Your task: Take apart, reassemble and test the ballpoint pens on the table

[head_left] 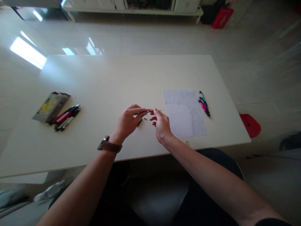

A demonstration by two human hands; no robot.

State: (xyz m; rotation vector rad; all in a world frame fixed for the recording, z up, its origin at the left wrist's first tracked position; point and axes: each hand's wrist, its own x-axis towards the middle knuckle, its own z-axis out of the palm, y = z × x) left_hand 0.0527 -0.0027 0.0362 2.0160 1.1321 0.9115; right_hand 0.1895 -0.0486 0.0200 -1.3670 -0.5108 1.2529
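Above the table's front half, my left hand (128,121) pinches a thin dark pen refill (149,111) between thumb and fingers. My right hand (161,124) is closed on the same refill from the other side, and a narrow end sticks out past its thumb. Fingers cover much of the refill. Just below, a dark pen barrel (139,122) lies on the table beside a small pen part (145,118). Right of my right hand is a sheet of paper (180,121), its top and right side covered in lines of writing.
Several pens (64,117) lie at the left by a grey and yellow box (51,105). More pens (204,104) lie right of the paper. A small clear ring-like item (187,143) sits at the front edge of the white table (113,81). A red stool (250,125) stands beyond its right edge.
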